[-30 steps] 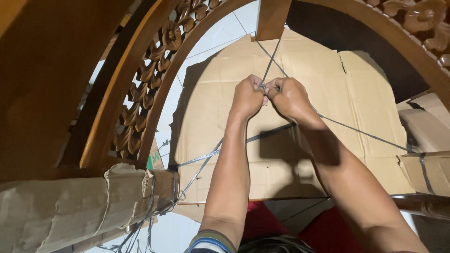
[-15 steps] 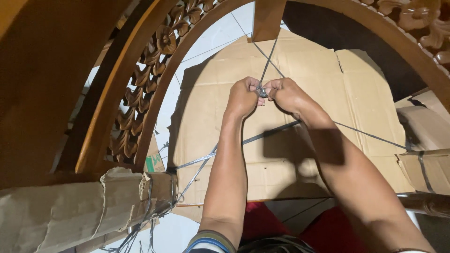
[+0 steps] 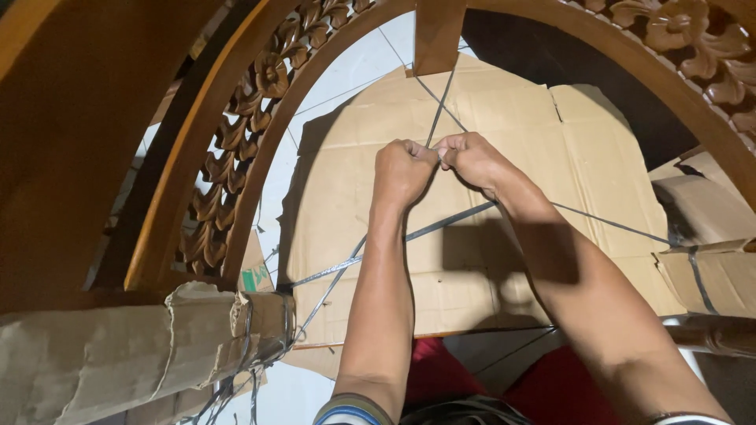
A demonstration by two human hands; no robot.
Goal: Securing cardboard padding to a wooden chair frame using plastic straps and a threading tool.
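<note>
Both hands meet over the middle of a large sheet of brown cardboard (image 3: 504,260) that lies flat behind a carved wooden arch (image 3: 236,157). The left hand (image 3: 403,169) is curled into a fist, its knuckles turned towards the camera, and the right hand (image 3: 472,157) is closed as well, with its thumb and fingertips pinched against those of the left. Between the two pinches sits the crossing point of several thin grey straps (image 3: 441,102), so the straps run straight out of the fingertips rather than lying beside them. One strand goes from the fingers up and far to a flat wooden upright (image 3: 437,31) at the top of the arch. Another runs from the fingers down and left, across the cardboard, to a wooden rail wrapped in crumpled cardboard (image 3: 118,354) at the near left, where more strap is wound around the wrapping. A third strand leaves the right hand and stretches right, over the sheet, towards a cardboard-wrapped part (image 3: 709,260) at the right edge, which has a strap around it too. Whether the strands are knotted together inside the pinch cannot be seen, as the fingers cover that spot. Both forearms reach up from the near edge, and red cloth (image 3: 551,386) shows beneath them.
</note>
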